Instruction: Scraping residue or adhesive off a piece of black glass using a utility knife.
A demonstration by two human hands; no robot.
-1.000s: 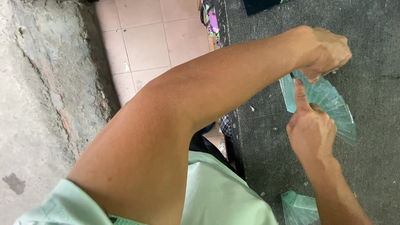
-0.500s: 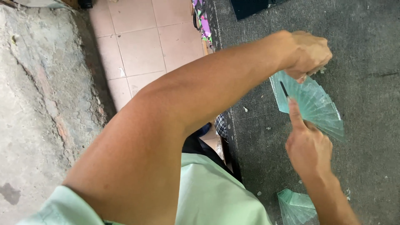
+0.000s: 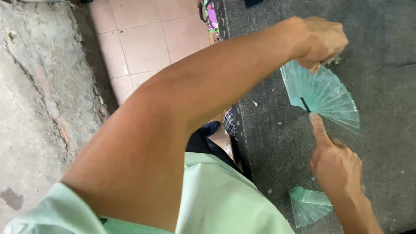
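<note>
My left arm crosses the view from the lower left, and my left hand (image 3: 323,41) is closed on the narrow end of a fan of thin greenish glass pieces (image 3: 323,95). The fan lies spread on a dark grey felt-like work surface (image 3: 385,65). My right hand (image 3: 336,164) comes in from the bottom right. One of its fingers is stretched out and touches the fan's lower edge beside a short dark mark (image 3: 304,104); its other fingers are curled. A second, smaller fan of glass pieces (image 3: 308,206) lies by my right wrist.
The work surface's left edge (image 3: 240,130) runs down the middle of the view. Beyond it are pale pink floor tiles (image 3: 143,39) and a rough concrete wall (image 3: 39,108). A colourful object (image 3: 211,15) sits at the surface's top edge. Small glass chips dot the surface.
My right hand has slid down off the fan; only one fingertip now touches its lower edge. My left hand keeps its hold on the narrow end.
</note>
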